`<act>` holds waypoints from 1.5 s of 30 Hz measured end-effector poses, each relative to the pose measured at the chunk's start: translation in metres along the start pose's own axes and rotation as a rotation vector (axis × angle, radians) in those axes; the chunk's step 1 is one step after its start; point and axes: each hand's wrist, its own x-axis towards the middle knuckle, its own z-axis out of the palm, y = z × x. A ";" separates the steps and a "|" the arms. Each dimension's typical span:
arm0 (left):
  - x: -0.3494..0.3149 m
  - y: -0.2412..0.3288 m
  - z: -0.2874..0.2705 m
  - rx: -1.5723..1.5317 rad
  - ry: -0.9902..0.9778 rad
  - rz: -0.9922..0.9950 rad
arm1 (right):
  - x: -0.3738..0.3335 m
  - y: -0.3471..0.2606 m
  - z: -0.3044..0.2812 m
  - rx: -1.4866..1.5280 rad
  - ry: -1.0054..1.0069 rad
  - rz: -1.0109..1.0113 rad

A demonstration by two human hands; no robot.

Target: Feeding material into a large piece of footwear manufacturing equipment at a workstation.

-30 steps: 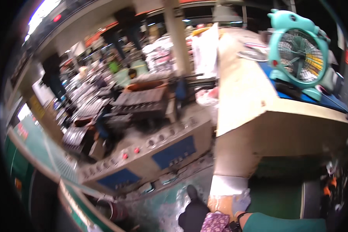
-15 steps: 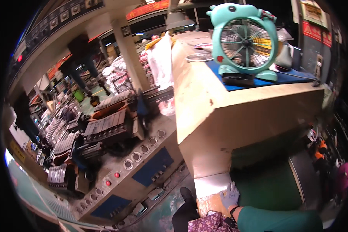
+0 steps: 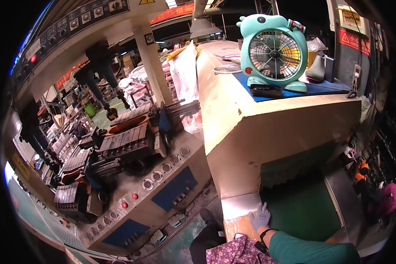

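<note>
My right hand [image 3: 260, 218], in a pale grey glove, lies flat with its fingers stretched out. It rests at the border between a tape-covered brown board [image 3: 237, 226] and a dark green conveyor belt [image 3: 301, 211]. Nothing shows in its grasp. A dark band circles the wrist, below a green sleeve [image 3: 308, 248]. Above the brown board is a shiny metal plate [image 3: 241, 203], set into the opening of a cream machine housing [image 3: 233, 174]. My left hand is out of view.
A turquoise animal-shaped fan [image 3: 275, 53] stands on a blue mat [image 3: 321, 89] atop the housing. To the left, a machine carries clamp blocks [image 3: 123, 143], round gauges [image 3: 166, 168] and red buttons [image 3: 135, 196]. A metal frame edge [image 3: 334, 200] borders the belt's right side.
The view has shifted slightly, and the fan and housing appear a little further left. My right hand stays flat at the same spot by the belt.
</note>
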 end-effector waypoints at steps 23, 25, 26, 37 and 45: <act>0.006 -0.014 0.015 -0.006 0.000 -0.031 | 0.008 -0.009 0.018 -0.015 0.143 0.102; 0.006 -0.024 0.013 0.016 -0.009 -0.044 | -0.001 -0.012 0.018 -0.015 0.134 0.090; 0.007 -0.021 0.012 0.028 -0.018 -0.047 | -0.002 -0.013 0.015 -0.016 0.125 0.095; 0.012 -0.019 -0.002 -0.118 -0.191 0.182 | 0.022 -0.018 0.014 -0.028 0.197 0.070; 0.031 -0.016 0.044 -0.094 -0.222 0.227 | 0.017 -0.003 0.013 -0.040 0.147 0.121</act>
